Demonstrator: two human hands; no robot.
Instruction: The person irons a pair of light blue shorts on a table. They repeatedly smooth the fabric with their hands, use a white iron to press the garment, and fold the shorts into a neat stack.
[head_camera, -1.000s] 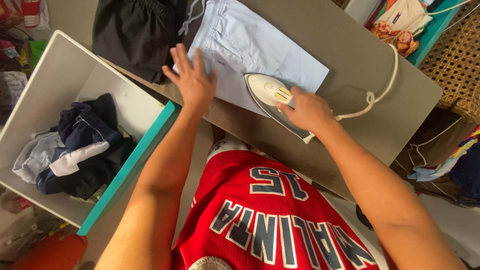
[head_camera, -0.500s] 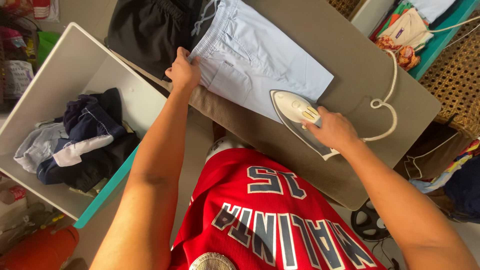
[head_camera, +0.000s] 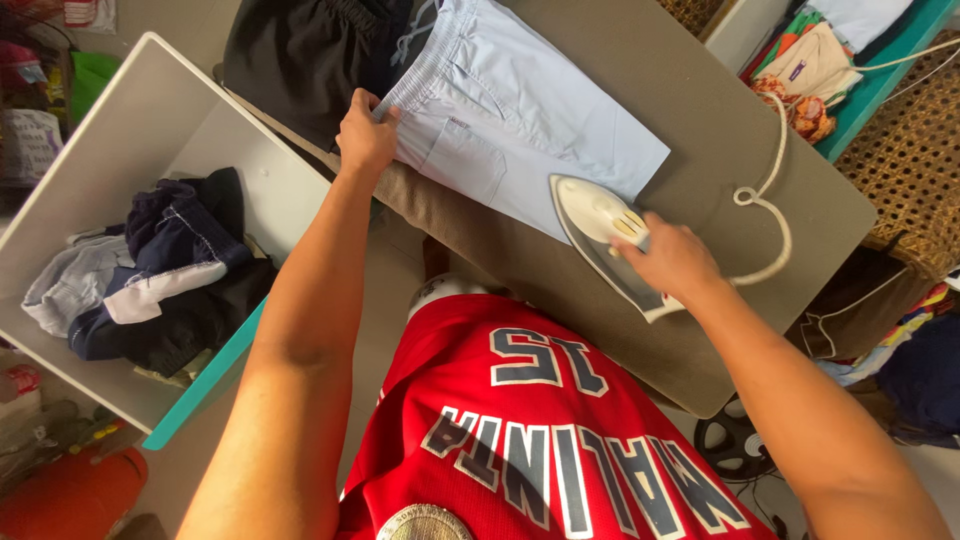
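Note:
Pale blue shorts (head_camera: 520, 110) lie flat on a brown-covered ironing board (head_camera: 690, 130). My left hand (head_camera: 365, 135) grips the shorts at the near corner of the elastic waistband. My right hand (head_camera: 672, 258) is closed around the handle of a white electric iron (head_camera: 600, 235), whose tip rests at the hem edge of the shorts. A white cord (head_camera: 775, 190) loops from the iron across the board.
A dark garment (head_camera: 300, 55) lies beside the shorts at the board's far end. A white table (head_camera: 130, 130) to the left holds a heap of dark and grey clothes (head_camera: 160, 270). Folded clothes (head_camera: 810, 60) sit on a teal shelf at upper right. A wicker surface (head_camera: 915, 150) is at right.
My left hand slid from flat on the shorts to gripping the waistband corner. The iron moved off the shorts' leg toward the hem edge and the near side of the board.

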